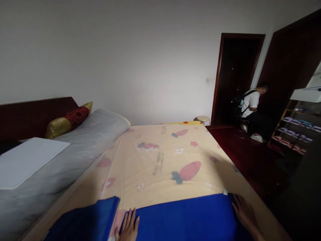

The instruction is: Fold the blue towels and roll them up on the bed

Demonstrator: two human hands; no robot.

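A bright blue folded cloth (pixel 185 217) lies flat at the near edge of a bed, which has a cream sheet (pixel 160 180) printed with carrots and flowers. My left hand (pixel 129 226) rests on the cloth's left edge, its fingers stretched out. At the right end of the same cloth lies my right hand (pixel 244 212), fingers extended along the edge near a small white tag (pixel 225 192). Left of my left hand is a second folded blue cloth (pixel 85 219), darker in shadow. A strip of sheet shows between the two cloths.
Grey bedding (pixel 82 147) is bunched on the left, with a white board (pixel 32 160) and a red-gold pillow (pixel 70 120) on it. A person (pixel 249 103) sits by the dark doorway. A shoe rack (pixel 293 130) stands right; a stool (pixel 203 118) is beyond the bed.
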